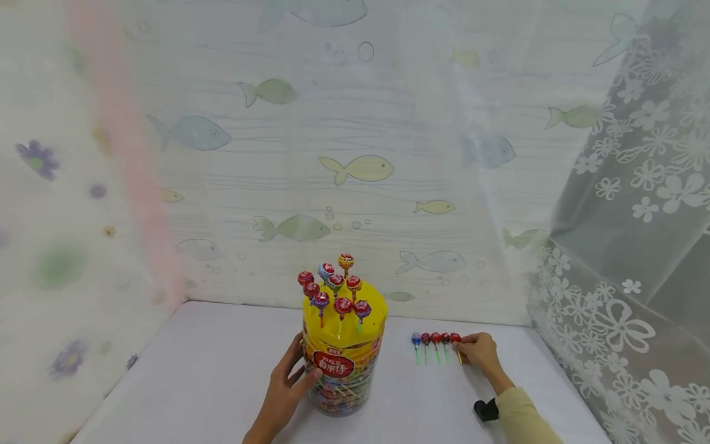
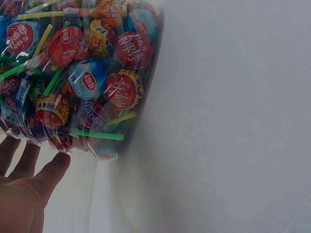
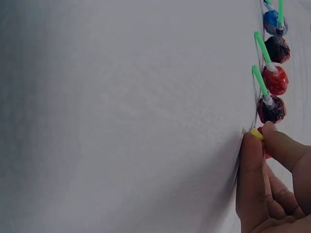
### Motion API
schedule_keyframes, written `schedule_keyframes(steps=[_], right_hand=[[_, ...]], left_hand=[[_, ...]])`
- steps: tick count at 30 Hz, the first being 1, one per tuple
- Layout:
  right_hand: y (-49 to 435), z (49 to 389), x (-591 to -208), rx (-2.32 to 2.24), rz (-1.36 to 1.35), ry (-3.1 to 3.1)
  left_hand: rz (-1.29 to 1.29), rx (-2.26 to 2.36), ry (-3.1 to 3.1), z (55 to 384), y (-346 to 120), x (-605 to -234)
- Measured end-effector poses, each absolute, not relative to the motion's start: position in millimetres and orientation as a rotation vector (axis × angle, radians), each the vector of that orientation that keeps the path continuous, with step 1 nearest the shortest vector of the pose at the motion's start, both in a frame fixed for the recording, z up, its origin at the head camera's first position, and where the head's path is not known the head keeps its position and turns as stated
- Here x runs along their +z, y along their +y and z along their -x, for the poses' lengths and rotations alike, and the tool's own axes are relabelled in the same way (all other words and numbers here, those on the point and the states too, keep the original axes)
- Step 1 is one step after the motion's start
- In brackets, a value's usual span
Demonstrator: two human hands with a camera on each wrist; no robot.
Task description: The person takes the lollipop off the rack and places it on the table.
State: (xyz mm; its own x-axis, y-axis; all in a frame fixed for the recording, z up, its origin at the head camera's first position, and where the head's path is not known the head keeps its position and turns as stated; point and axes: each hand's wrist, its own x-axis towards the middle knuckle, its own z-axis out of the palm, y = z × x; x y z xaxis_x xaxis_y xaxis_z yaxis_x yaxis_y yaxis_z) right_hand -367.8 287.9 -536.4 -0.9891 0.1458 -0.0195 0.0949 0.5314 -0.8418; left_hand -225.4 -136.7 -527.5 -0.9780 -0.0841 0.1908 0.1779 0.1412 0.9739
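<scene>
A clear jar full of wrapped lollipops (image 1: 346, 398), with a yellow top, stands upright on the table. Several lollipops (image 1: 342, 306) poke up out of that top. My left hand (image 1: 285, 391) holds the jar by its left side, thumb on the front; its fingertips meet the clear wall in the left wrist view. To the right, several lollipops (image 1: 436, 338) lie in a row, heads away from me, mostly with green sticks. At the row's right end my right hand (image 1: 481, 351) pinches a red lollipop (image 1: 455, 337) by its yellow stick (image 3: 257, 134).
A black object (image 1: 486, 410) lies on the white table (image 1: 222, 370) by the right sleeve. Behind the table hangs a curtain (image 1: 355, 123) printed with fish. Flowered sheets (image 1: 654, 277) close off the sides.
</scene>
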Motion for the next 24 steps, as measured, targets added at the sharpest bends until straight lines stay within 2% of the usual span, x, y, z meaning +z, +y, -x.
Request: schedule_keyframes(steps=[10, 17, 24], right_hand=[[287.3, 365.8, -535.0, 1.466, 0.255, -2.726], [286.9, 345.3, -522.2, 1.345, 0.232, -2.812], [268.8, 319.2, -499.6, 1.326, 0.074, -2.899]], left_hand=[[0.096, -1.921, -2.202, 224.2, -135.1, -527.9], [0.093, -1.903, -2.206, 224.8, -133.1, -528.3], [0.078, -1.875, -2.226, 224.2, -133.1, -527.5]])
